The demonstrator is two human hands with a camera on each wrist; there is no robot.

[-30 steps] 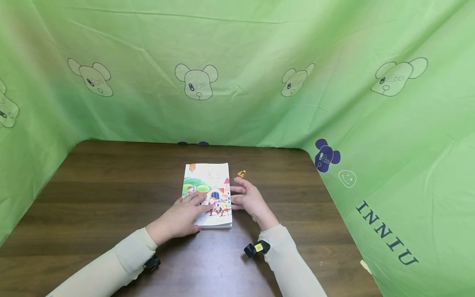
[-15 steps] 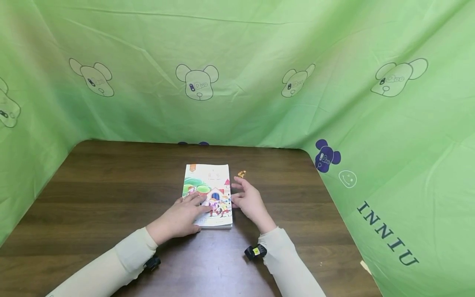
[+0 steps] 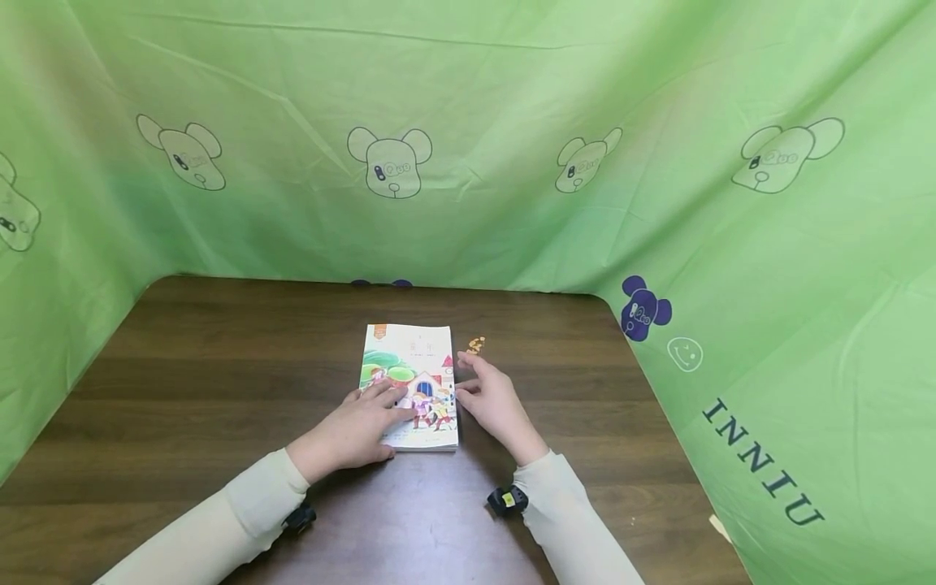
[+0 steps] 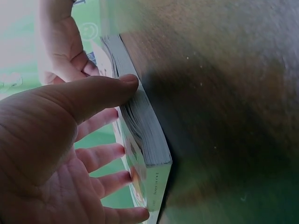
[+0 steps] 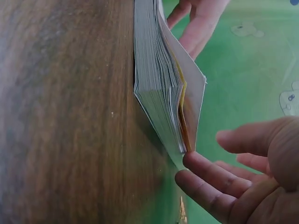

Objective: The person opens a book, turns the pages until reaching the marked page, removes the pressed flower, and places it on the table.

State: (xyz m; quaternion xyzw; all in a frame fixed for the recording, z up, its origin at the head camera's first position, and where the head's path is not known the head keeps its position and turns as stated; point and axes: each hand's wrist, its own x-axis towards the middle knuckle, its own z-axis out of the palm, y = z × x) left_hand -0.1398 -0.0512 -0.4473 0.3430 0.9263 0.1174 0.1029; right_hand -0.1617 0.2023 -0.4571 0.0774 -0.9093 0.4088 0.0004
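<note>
A paperback book (image 3: 413, 341) with a colourful cartoon cover lies face up on the table. My left hand (image 3: 358, 428) rests across its lower left part, fingers spread over the cover. In the left wrist view the left thumb touches the page edges at the book's near side. My right hand (image 3: 497, 404) is at the book's right edge; in the right wrist view its fingertips (image 5: 194, 161) touch a page corner, with the thumb held apart. The front cover (image 5: 198, 93) stands slightly lifted from the pages there, and a yellow-orange strip shows beneath it.
A small orange-gold piece (image 3: 475, 345) lies on the table just beyond my right fingertips. Brown wood tabletop (image 3: 219, 366) surrounds the book. Green printed cloth (image 3: 483, 236) hangs along the back and sides. Each wrist carries a black camera (image 3: 508, 500).
My right hand's fingers have drawn closer together at the book's right edge, and its wrist has shifted slightly. The left hand stays in place on the cover.
</note>
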